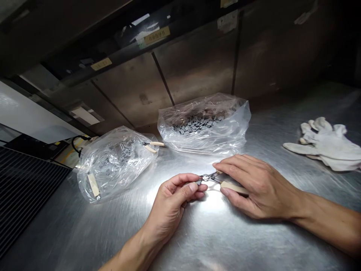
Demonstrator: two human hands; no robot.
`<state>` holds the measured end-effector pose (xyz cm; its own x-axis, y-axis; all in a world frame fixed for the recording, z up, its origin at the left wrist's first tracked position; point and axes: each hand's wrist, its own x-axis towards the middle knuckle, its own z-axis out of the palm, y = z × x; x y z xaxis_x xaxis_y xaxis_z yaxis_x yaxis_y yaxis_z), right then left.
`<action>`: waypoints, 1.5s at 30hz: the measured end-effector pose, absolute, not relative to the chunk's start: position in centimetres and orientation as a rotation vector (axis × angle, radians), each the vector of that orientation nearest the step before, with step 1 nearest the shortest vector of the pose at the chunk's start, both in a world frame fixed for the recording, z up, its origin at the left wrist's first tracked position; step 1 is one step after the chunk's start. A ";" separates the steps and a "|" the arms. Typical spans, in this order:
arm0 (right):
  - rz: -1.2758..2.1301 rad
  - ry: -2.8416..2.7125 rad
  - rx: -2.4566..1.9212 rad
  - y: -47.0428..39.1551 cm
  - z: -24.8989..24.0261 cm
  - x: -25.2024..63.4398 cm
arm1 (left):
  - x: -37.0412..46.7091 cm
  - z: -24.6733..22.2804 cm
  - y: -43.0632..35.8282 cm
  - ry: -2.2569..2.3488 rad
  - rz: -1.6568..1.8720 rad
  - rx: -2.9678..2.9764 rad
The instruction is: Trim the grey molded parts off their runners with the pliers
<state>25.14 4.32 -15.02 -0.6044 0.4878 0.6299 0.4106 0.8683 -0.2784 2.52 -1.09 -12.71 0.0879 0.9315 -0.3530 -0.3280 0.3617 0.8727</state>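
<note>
Near the middle of the metal table (pixel 113 233), my left hand (pixel 180 195) pinches a small grey piece (pixel 199 181) between thumb and fingers. My right hand (pixel 254 188) is wrapped round cutting pliers (pixel 232 187) with cream handles, their jaws pointing left. The jaws are at the grey piece, by my left fingertips; whether they touch it is too small to tell. Behind my hands stands a clear plastic bag (pixel 231 131) holding several small grey pieces (pixel 194 125).
Another clear bag (pixel 113 177) with grey pieces lies at the left, a second cream-handled tool (pixel 153 146) on its right edge. White gloves (pixel 329 146) lie at the right. A black ribbed surface (pixel 25 195) is at far left; a metal wall (pixel 197 71) rises behind.
</note>
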 end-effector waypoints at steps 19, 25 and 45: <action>0.085 -2.328 -0.656 4.1 -15.0 25.1 | 2.7 -12.7 -1.0 1.119 1.077 0.680; -0.026 -2.305 -0.656 4.0 -14.8 25.1 | 2.7 -12.7 -0.9 1.132 1.085 0.662; -0.113 -2.321 -0.660 3.9 -14.9 25.2 | 2.9 -12.5 -1.1 1.139 1.089 0.632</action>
<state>25.17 3.95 -14.89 -0.6176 0.4280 0.6599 0.4902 0.8655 -0.1026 2.88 -1.06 -12.53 0.0292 0.9174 -0.3968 -0.3548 0.3806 0.8539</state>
